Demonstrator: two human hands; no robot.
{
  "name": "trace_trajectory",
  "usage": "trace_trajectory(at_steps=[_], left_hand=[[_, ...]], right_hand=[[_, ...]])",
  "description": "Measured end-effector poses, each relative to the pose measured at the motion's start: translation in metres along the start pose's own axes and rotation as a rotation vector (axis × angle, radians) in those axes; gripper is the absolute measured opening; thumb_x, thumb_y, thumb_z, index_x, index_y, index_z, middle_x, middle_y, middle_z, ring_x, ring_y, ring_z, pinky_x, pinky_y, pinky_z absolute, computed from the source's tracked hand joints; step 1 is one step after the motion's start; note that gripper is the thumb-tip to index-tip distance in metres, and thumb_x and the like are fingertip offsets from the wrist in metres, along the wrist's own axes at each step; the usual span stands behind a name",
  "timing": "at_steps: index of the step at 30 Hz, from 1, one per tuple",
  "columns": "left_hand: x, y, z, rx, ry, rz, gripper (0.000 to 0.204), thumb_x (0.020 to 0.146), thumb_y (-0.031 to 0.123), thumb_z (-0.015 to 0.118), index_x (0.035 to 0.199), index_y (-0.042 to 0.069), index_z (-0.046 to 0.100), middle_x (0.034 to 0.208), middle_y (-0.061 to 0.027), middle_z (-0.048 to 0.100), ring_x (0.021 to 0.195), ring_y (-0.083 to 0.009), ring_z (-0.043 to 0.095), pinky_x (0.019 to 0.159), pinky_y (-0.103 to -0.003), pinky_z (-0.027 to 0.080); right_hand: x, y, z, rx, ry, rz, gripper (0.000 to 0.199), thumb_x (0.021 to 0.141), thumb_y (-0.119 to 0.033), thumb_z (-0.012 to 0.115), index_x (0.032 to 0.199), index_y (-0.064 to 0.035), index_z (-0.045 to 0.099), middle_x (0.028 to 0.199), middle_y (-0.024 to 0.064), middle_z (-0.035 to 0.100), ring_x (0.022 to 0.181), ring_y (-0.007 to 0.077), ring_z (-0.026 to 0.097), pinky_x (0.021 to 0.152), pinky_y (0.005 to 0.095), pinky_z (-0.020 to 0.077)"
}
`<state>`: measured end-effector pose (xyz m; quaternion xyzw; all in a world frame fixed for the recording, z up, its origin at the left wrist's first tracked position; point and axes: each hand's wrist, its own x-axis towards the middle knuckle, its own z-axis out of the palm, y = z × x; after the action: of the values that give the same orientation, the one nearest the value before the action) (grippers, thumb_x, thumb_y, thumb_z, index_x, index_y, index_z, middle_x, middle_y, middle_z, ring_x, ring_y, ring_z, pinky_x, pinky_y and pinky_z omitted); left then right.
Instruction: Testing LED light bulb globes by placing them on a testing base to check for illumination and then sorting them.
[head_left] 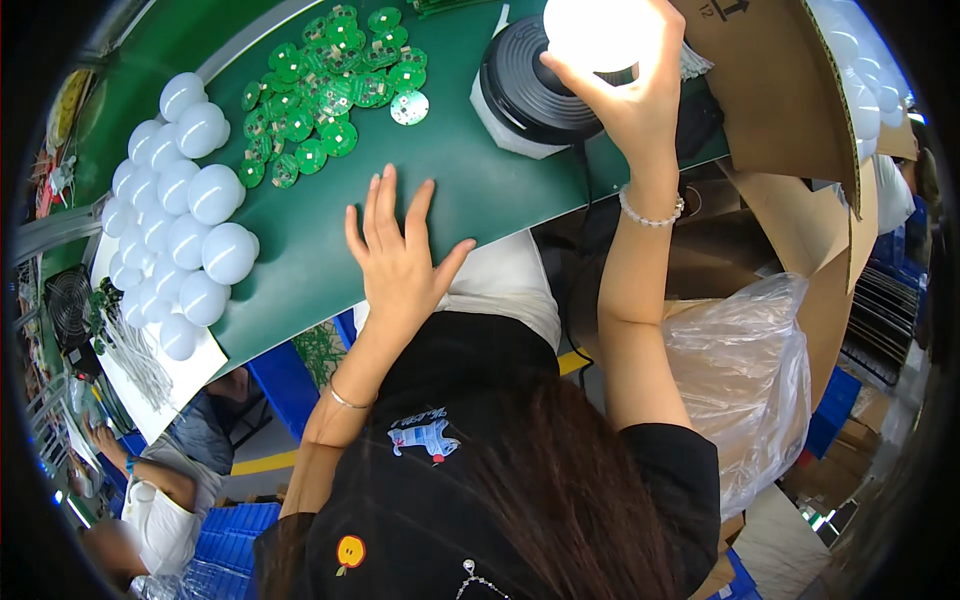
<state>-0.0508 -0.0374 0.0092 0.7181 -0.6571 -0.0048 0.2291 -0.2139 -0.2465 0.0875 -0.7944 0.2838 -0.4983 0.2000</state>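
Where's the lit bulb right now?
In the head view, top centre-right: the lit bulb is in the right hand, over the black round fixture.

we take the bench mat [470, 190] as our landmark. on its far middle lie the round circuit boards [330, 80]. on its left end sit the bulb domes [180, 220]. on its right end stands the ribbed test socket [530, 90], a lit bulb [600, 30] above it. right of the mat stands the cardboard box [790, 100], the plastic bag [745, 370] below it.

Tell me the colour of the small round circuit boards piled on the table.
Green, with one whitish disc at the pile's edge: round circuit boards, head view.
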Motion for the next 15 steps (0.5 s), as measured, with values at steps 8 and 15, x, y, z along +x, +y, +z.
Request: trace_trajectory(at_steps=[8, 15], left_hand=[[0.000, 0.000, 0.001, 0.002, 0.013, 0.014, 0.078, 0.075, 0.046, 0.074, 0.135, 0.006, 0.045, 0.148, -0.0240, 0.031, 0.136, -0.0377, 0.031, 0.108, -0.059, 0.019], [-0.001, -0.001, 0.002, 0.003, 0.012, 0.016, 0.078, 0.074, 0.042, 0.075, 0.137, 0.007, 0.043, 0.148, -0.0230, 0.031, 0.136, -0.0376, 0.032, 0.110, -0.056, 0.019]], right_hand=[[-0.014, 0.005, -0.016, -0.161, 0.034, 0.013, 0.071, 0.063, -0.012, 0.087, 0.123, 0.0039, 0.051, 0.118, 0.0198, 0.056, 0.109, 0.0311, 0.055, 0.094, 0.0399, 0.0443], [-0.020, -0.010, -0.025, -0.378, 0.013, -0.190, 0.072, 0.064, -0.014, 0.085, 0.125, 0.0019, 0.049, 0.119, 0.0183, 0.054, 0.110, 0.0306, 0.053, 0.094, 0.0395, 0.0434]])
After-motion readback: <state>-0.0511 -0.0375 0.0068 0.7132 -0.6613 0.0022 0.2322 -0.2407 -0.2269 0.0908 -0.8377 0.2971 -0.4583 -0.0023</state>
